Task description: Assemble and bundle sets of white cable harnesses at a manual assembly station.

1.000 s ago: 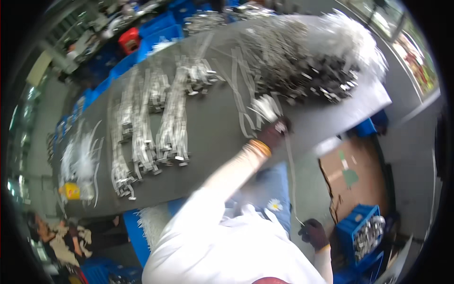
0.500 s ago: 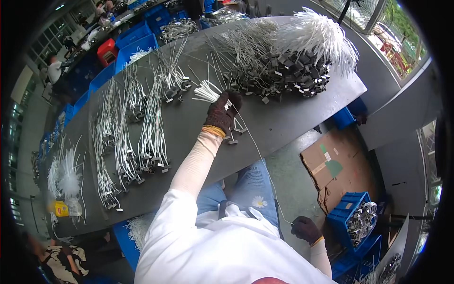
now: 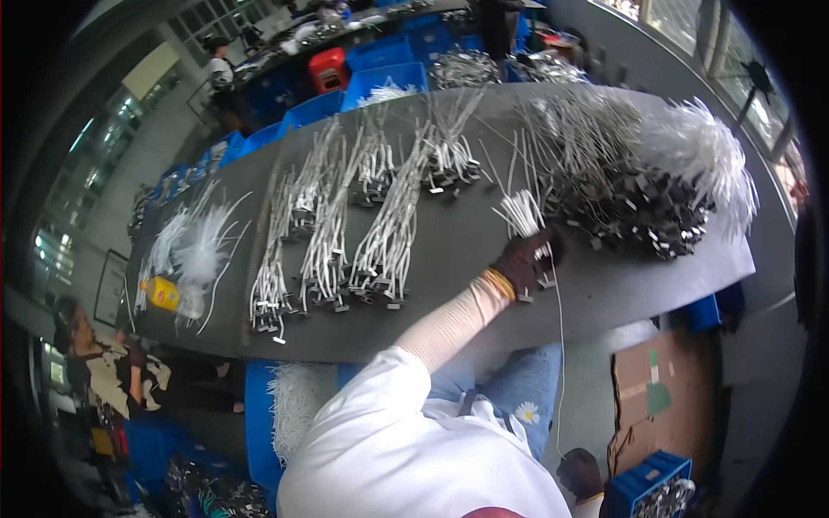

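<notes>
My left hand, in a dark knitted glove with a yellow cuff, is closed round a bundle of white cables over the grey table. The cables' loose ends fan out beyond the fist, and small connectors hang out on its near side. A single thin white strand runs from this bundle down past the table's front edge to my right hand. That hand, gloved the same way, is low at my right side with its fingers curled at the strand's end. The exact grip there is too small to see.
Several sorted cable bundles lie left on the table. A large heap of dark connectors lies right, beside a white strand bunch. A yellow-labelled bottle stands far left. Blue bins and flattened cardboard are below.
The view has swung left, so the table and bundles appear further right and lower. Both hands keep their closed pose, with the strand still stretched between them, now steeper in view.
</notes>
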Available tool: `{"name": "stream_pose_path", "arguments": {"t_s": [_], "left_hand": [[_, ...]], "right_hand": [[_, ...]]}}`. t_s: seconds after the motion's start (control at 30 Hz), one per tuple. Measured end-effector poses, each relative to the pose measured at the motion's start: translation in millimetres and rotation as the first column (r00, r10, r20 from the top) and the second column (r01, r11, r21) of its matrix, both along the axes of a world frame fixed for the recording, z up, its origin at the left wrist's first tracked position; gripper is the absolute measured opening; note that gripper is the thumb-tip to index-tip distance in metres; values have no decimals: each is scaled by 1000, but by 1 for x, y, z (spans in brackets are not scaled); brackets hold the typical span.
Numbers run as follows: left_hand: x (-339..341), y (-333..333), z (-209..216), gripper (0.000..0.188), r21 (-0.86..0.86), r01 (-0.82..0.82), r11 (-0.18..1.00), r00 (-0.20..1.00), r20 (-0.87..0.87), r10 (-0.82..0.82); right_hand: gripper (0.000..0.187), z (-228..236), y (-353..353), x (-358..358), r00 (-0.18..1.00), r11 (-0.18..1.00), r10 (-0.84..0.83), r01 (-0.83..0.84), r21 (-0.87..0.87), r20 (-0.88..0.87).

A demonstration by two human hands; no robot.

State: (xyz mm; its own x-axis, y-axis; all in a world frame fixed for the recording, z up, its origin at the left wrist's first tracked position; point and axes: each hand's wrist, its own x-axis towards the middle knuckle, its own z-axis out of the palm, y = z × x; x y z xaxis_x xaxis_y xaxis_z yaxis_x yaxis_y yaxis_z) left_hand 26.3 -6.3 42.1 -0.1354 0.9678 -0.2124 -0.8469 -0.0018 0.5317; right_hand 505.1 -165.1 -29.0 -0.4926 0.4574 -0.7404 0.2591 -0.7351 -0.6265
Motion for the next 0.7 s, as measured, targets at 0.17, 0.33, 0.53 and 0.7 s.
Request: {"name": "stream_pose_path", "arguments": {"t_s": [0.17,0.33,0.53,0.7], "left_hand": [[25,-62,19,27,-50,274,960,956,-97,-278],[61,-106,33,31,-81,278,957,920,-265,-289],[62,-127,27,28,75,343,936,868,-406,-286],[53,-120,2,39,139,224,965,663,-747,-46]], "right_hand": [[12,27,48,-102,999,1000,10,-11,23,37],[23,51,95,-197,956,980,117,-67,188,-269],[26,23,102,-263,950,883,-5,151,444,-313],[37,76,115,-273,967,957,161,-104,270,-196]]}}
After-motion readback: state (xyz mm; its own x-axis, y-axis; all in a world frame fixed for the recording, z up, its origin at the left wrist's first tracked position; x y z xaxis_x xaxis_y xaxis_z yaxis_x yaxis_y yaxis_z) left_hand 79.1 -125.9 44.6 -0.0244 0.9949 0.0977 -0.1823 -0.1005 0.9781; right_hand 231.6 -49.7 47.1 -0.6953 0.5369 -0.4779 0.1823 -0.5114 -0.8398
